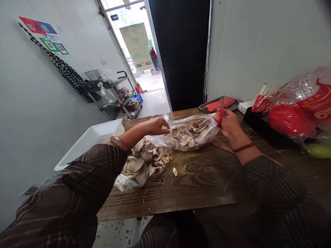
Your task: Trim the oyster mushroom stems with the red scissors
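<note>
My right hand [228, 123] is closed round red-handled scissors [220, 117], whose blades point up. It is at the right end of a clear plastic bag [209, 132] with oyster mushrooms [187, 139] inside; whether the fingers also pinch the plastic I cannot tell. My left hand [156, 126] hovers over the bag's left end, palm down, fingers loosely bent and apart, with nothing visible in it. Below that forearm lies a pile of loose oyster mushrooms [139, 165] on crumpled plastic [125, 182]. A small pale mushroom piece [175, 171] lies alone to its right.
Thin wooden skewers [223, 145] lie beside the bag on the dark wooden table [199, 186]. A white plastic tub [85, 143] is on the left. Behind stands a tray [203, 107] with a red cloth [219, 103]. A black box [269, 127] and red plastic packaging [292, 119] crowd the right.
</note>
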